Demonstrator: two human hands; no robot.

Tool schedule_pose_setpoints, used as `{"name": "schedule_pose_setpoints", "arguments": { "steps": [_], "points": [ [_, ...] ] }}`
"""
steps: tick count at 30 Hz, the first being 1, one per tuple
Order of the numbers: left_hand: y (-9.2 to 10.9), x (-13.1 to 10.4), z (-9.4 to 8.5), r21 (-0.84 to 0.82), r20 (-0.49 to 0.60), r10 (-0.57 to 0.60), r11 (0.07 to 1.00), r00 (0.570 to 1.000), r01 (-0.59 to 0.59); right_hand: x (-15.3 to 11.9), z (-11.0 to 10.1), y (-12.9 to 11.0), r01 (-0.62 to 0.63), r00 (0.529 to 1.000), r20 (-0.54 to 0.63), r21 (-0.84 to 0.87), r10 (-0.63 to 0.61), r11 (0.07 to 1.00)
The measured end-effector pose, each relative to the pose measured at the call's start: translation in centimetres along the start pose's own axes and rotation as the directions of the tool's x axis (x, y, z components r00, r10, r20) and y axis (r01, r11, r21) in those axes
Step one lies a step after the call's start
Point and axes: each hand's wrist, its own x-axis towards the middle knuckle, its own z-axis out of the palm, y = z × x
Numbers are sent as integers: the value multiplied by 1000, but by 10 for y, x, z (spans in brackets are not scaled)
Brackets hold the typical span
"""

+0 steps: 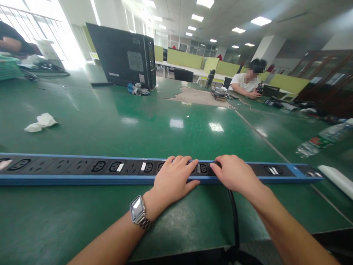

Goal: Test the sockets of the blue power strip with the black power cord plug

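L hand [175, 180] palm-down on strip [138, 171], fingers slightly spread, thumb out along near edge; not wrapped round anything. R hand [235, 173] just R of it, fingers curled, gripping end of blk cord [234, 213] at top of strip; plug mostly hidden under fingers, can't tell if seated. Cord drops from below R fingers, over near edge of table [96, 136].

Strip = blue sides, blk top w/ rows of sockets, lies flat under both hands, running well out L of L fingers & R past R fingers. White tags on some sockets either side of fingers. Watch [137, 208] on L wrist, behind L fingers.

Tissue [42, 122] beyond strip, well L of L fingers. PC [127, 59] farther out, ahead-L of fingers, gloves [138, 89] at its foot. Flask [210, 78] far ahead of R fingers. Btl [321, 141] on its side, well R of R fingers, beyond strip end. Co-worker [245, 81] far beyond R fingers, holding sth dark. Green basket [9, 68] far L of L fingers.
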Motion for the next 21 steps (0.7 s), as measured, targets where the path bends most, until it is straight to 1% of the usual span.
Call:
{"name": "schedule_pose_setpoints", "arguments": {
  "steps": [3, 5, 7, 8, 10, 12, 13, 14, 16, 17, 19, 21],
  "points": [
    [0, 0, 0, -3, -12, 10, 1000, 1000, -10, -4, 11, 2, 9, 999, -54, 72, -5, 997],
    [0, 0, -1, -1, -17, 10, 1000, 1000, -10, -9, 9, 12, 77, 989, -138, 148, -56, 986],
    [1, 0, -1, 2, -17, 7, 1000, 1000, -7, -16, -5, 32, 156, 965, -247, 277, -87, 948],
    [1, 0, -2, 1, -15, 7, 1000, 1000, -7, -19, -15, 46, 168, 951, -305, 341, -61, 925],
    [1, 0, -2, -2, -15, 6, 1000, 1000, -6, -23, -33, 79, 108, 927, -369, 433, 67, 895],
    [1, 0, -2, -4, -18, 1, 1000, 1000, -1, -22, -41, 116, 51, 939, -331, 413, 98, 909],
    [1, 1, -1, -3, -20, -3, 1000, 1000, 3, -19, -38, 133, 27, 954, -284, 394, 94, 919],
    [1, 1, -1, -2, -22, -6, 1000, 1000, 6, -16, -32, 149, 3, 968, -233, 380, 93, 925],
    [2, 1, 0, 1, -24, -6, 1000, 1000, 6, -8, -12, 173, -36, 986, -135, 386, 95, 922],
    [2, 1, 1, 2, -26, -4, 1000, 1000, 4, -5, -1, 181, -45, 990, -102, 409, 95, 911],
    [3, 1, 1, 3, -29, -1, 1000, 1000, 1, 0, 19, 190, -43, 994, -66, 466, 83, 884],
    [3, 1, 1, 3, -29, 0, 1000, 1000, 0, 2, 32, 189, -29, 993, -83, 486, 78, 874]
  ]
}}
